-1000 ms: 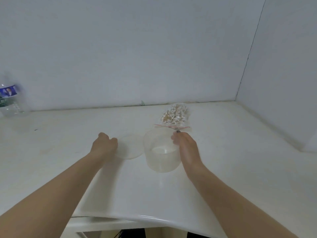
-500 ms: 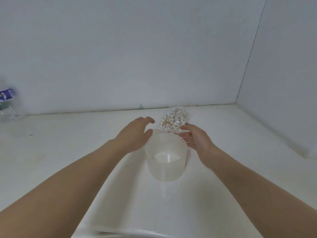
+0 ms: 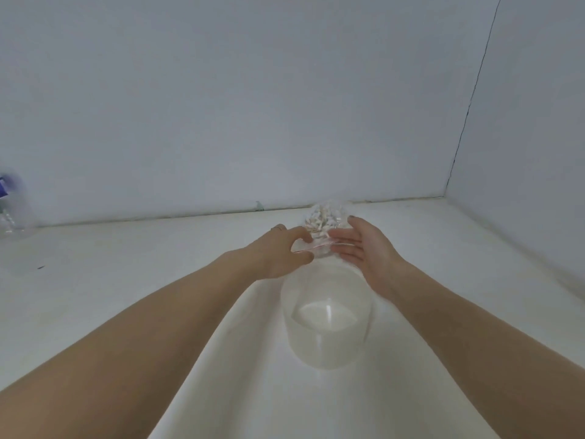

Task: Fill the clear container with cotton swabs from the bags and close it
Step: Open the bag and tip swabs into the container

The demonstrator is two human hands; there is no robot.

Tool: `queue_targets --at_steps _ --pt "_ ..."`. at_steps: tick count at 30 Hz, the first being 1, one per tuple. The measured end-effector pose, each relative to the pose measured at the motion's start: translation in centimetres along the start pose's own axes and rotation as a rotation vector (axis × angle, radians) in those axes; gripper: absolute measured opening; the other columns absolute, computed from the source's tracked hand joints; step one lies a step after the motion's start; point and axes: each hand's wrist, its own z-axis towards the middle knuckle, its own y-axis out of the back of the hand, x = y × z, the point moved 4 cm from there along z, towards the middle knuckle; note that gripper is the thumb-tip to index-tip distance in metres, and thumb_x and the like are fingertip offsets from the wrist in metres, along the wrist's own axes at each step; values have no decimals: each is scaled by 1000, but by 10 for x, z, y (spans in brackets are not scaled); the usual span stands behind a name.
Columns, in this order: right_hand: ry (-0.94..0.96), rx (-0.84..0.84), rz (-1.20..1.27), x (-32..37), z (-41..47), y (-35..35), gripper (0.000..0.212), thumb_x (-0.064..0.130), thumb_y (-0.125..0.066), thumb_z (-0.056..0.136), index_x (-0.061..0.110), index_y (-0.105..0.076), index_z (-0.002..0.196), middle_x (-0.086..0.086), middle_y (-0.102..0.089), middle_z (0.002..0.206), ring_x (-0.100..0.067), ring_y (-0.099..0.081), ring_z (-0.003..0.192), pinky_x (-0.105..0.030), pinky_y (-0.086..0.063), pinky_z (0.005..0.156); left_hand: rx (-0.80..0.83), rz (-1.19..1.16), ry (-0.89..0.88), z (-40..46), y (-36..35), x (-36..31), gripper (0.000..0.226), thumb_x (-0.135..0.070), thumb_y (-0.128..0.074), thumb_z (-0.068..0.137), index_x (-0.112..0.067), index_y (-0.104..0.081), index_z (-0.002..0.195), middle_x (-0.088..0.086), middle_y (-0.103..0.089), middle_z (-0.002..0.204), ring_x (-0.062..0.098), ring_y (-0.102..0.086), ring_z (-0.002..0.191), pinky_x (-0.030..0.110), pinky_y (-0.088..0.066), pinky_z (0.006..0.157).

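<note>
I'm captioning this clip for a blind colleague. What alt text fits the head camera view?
Two bare hands reach past an open, empty clear plastic container to a clear zip bag of cotton swabs on a white counter. The left hand touches the bag's near edge; the right hand is open beside it.

Soft, even, dim-cool light, faint shadows under the forearms on the bench (image 3: 126, 280), wide-angle bowing at edges, bottle (image 3: 12, 210) motion-blurred at left.
</note>
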Motion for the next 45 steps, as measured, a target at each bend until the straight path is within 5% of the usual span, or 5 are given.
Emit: queue_targets --at_steps 7,13,19,33,45 --pt "76 133 -73 51 0 -6 47 42 -45 102 4 -72 113 -13 -74 112 -25 -71 104 -36 -50 102 -292 265 -296 -6 36 -31 21 -33 -42 107 -17 -55 106 0 -52 101 25 -59 90 38 -47 72" --pt "173 105 -105 78 -9 -17 43 37 -49 100 3 -74 103 -16 -76 100 -30 -73 100 -40 -53 101 -448 319 -300 -10 52 -42 31 -44 -41 108 -14 -42 103 1 -53 98 25 -54 80 41 -49 68" --pt "205 65 -154 83 -16 -19 34 34 -54 97 5 -72 96 -11 -71 87 -26 -70 85 -43 -55 99 -446 410 -299 -16 56 -49 15 -20 -33 109 -18 -34 94 -3 -41 87 28 -51 76 38 -41 62" --pt "201 71 -202 75 -27 -29 26 33 -52 96 9 -61 89 -9 -62 82 -22 -62 72 -43 -57 86 -218 -608 -104 -25 50 -49 13 -17 -59 99 -8 -58 89 5 -58 74 14 -52 57 21 -46 54" --pt "285 112 -329 78 -30 -41 28 30 -52 97 11 -63 80 -4 -64 67 -20 -59 60 -36 -53 70 -114 -800 -50 -26 45 -38 15 -10 -46 103 -7 -58 94 9 -61 82 18 -57 68 26 -53 61"
